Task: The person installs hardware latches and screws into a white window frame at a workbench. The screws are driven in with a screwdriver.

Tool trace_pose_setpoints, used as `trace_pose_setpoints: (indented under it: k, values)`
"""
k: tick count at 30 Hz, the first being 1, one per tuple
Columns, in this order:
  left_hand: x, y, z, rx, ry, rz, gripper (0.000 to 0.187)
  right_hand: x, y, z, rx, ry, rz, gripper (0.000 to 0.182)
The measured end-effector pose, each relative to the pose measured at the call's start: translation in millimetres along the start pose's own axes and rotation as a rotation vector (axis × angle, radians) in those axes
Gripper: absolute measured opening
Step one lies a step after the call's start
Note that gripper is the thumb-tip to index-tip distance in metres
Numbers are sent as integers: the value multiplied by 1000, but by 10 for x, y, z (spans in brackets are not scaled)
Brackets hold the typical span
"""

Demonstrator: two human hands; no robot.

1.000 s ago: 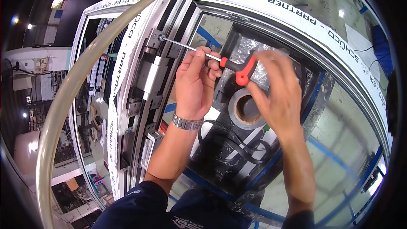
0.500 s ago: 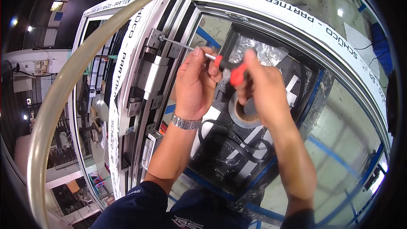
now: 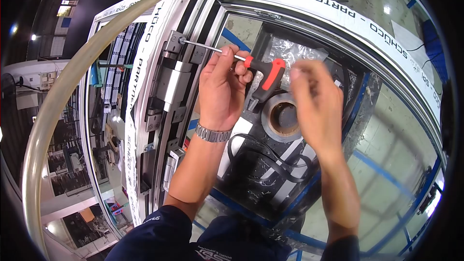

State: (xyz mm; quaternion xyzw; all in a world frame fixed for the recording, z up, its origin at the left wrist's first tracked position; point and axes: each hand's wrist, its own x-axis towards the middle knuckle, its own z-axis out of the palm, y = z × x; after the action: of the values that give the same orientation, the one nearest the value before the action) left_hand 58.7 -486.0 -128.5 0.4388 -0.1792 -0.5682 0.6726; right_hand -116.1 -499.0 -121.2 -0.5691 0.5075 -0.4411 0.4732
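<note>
A T-handle hex key (image 3: pixel 267 78) with a red and black grip has its steel shaft running up-left to a screw (image 3: pixel 182 41) at the top of a grey metal hinge (image 3: pixel 170 81). The hinge sits on a white window frame (image 3: pixel 140 77) wrapped in printed protective tape. My left hand (image 3: pixel 221 94) pinches the shaft just beside the grip. My right hand (image 3: pixel 314 108) is blurred, just right of the red grip, fingers spread and holding nothing.
Through the glass I see a roll of grey tape (image 3: pixel 282 118), black straps (image 3: pixel 263 162) and plastic-wrapped parts on a dark surface. A clear hose (image 3: pixel 63 111) arcs along the left. A second metal fitting (image 3: pixel 170 169) sits lower on the frame.
Half a second ago my right hand gripped the red handle; it has since let go and moved right. The handle has turned, and my left hand stays on the shaft.
</note>
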Motion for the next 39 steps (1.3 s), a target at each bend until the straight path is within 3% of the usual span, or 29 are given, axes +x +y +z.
trace_pose_setpoints:
  k: [2, 4, 5, 6, 8, 10, 12, 15, 18, 19, 23, 25, 27, 29, 32, 33, 34, 36, 38, 39]
  values:
    - [-17, -5, 28, 1, 28, 16, 18, -6, -6, 26, -80, 77, -250, 20]
    - [-17, -9, 45, -64, -18, 32, 17, -53, -17, 68, 72, -13, -219, 21]
    - [-7, -15, 58, -100, -43, 41, 17, -53, -70, 16, 317, -167, 156, 23]
    - [5, -20, 48, -96, -41, 45, 17, 38, 13, -3, 497, -306, 316, 23]
    - [38, -21, 18, -84, -40, 56, 16, -11, 97, 55, 377, -204, 173, 18]
    - [32, 6, 50, -70, -25, 58, 16, 36, 150, 82, -115, 91, -381, 16]
    - [36, 20, 51, -78, -36, 59, 16, 59, 149, 103, -298, 194, -592, 16]
    - [13, -16, 35, -80, -17, 32, 16, 60, 89, 164, 24, 10, -336, 16]
    - [1, -28, 62, -46, 33, 31, 18, 81, 79, 128, 464, -438, 440, 28]
    - [-9, -34, 63, -19, 41, 32, 18, 68, 28, 140, 530, -420, 553, 40]
    - [0, -17, -47, 19, 16, 31, 19, -12, 69, 80, -166, 104, -220, 21]
    - [-2, -32, -63, 27, 26, 27, 20, 88, 133, 24, -306, 39, -596, 30]
    - [6, -44, -36, 4, 30, 47, 21, 82, 155, 34, -269, -72, -566, 24]
    - [7, -70, -68, -42, -12, 54, 20, 81, 189, 92, -109, -166, -344, 25]
    - [-5, -71, -84, 16, -50, 98, 19, 157, 214, 191, 638, -320, 620, 47]
    - [-10, -82, -97, 48, -48, 119, 19, 126, 202, 239, 552, -256, 496, 62]
    - [-11, -96, -100, 56, -36, 140, 19, 102, 225, 202, 324, -201, 314, 46]
    - [6, -153, -93, 67, -11, 184, 20, 43, 398, 204, -165, 139, -340, 30]
    - [44, -238, -86, 61, 23, 255, 18, -47, 327, 176, -251, 118, -486, 34]
    - [174, -362, -98, -97, 20, 329, 18, -64, 306, 159, -307, 102, -584, 38]
